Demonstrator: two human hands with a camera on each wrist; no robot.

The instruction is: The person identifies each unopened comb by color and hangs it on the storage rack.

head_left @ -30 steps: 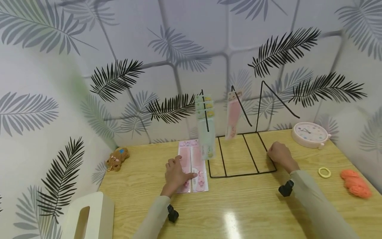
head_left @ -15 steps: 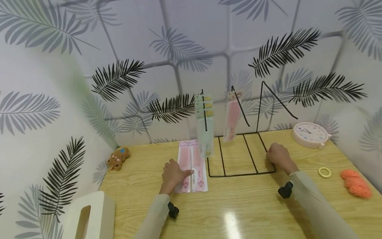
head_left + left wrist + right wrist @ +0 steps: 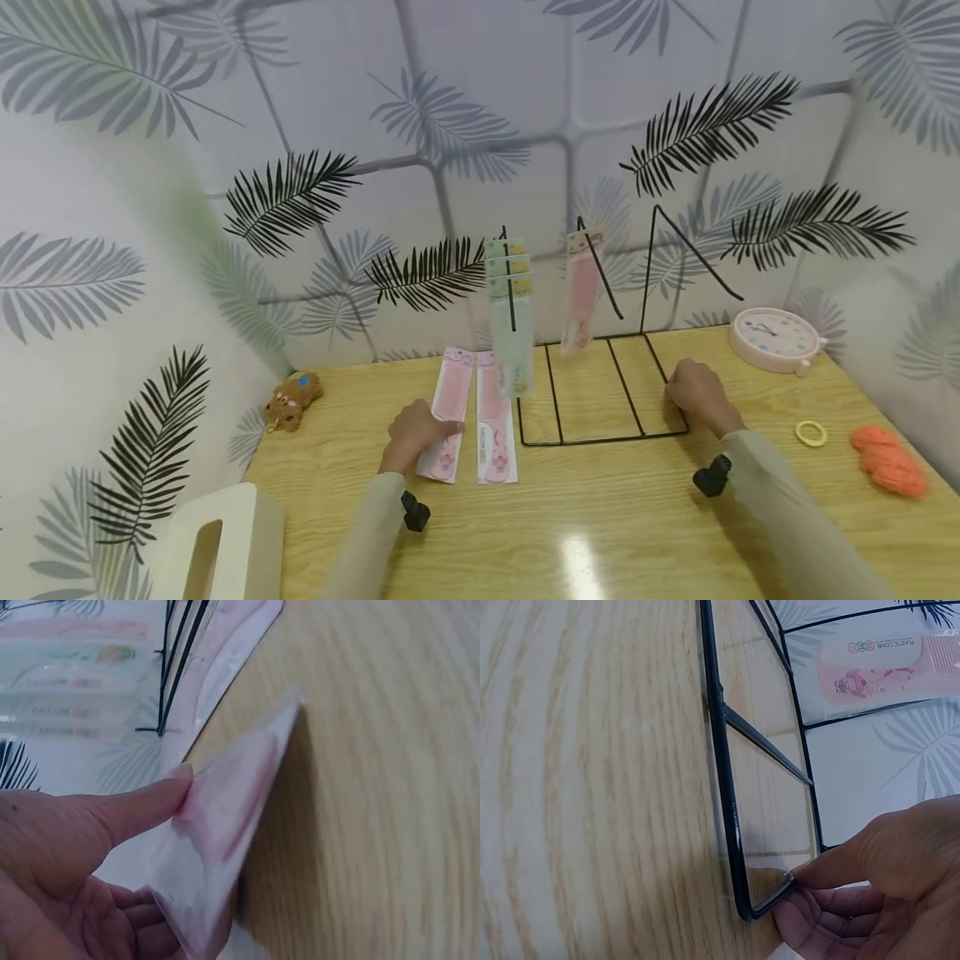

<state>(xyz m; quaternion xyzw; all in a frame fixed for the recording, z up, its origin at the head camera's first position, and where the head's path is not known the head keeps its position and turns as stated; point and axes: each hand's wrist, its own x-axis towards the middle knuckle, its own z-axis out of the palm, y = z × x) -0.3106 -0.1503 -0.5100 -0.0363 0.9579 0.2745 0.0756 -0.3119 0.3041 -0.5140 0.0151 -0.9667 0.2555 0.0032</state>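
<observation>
My left hand (image 3: 415, 429) pinches a packaged pink comb (image 3: 453, 392) between thumb and fingers. In the left wrist view this comb pack (image 3: 225, 817) is tilted with one edge off the wood. A second pink comb pack (image 3: 491, 400) lies flat just right of it. My right hand (image 3: 697, 392) grips the right side wire of a black wire display rack (image 3: 600, 439), thumb against the wire in the right wrist view. Several green comb packs (image 3: 517, 358) hang on the rack's left hook, and one pink comb pack (image 3: 579, 300) on its middle hook. The right hook is bare.
A pink clock (image 3: 776, 337) stands behind my right hand. Further right lie a yellow ring (image 3: 811, 433) and an orange yarn bundle (image 3: 888, 462). A brown plush toy (image 3: 292, 402) sits at the back left, and a white box (image 3: 258, 542) with a slot stands front left.
My left hand has moved left and taken hold of the left comb pack, which has slid and turned away from the other pack. The right hand stays on the rack.
</observation>
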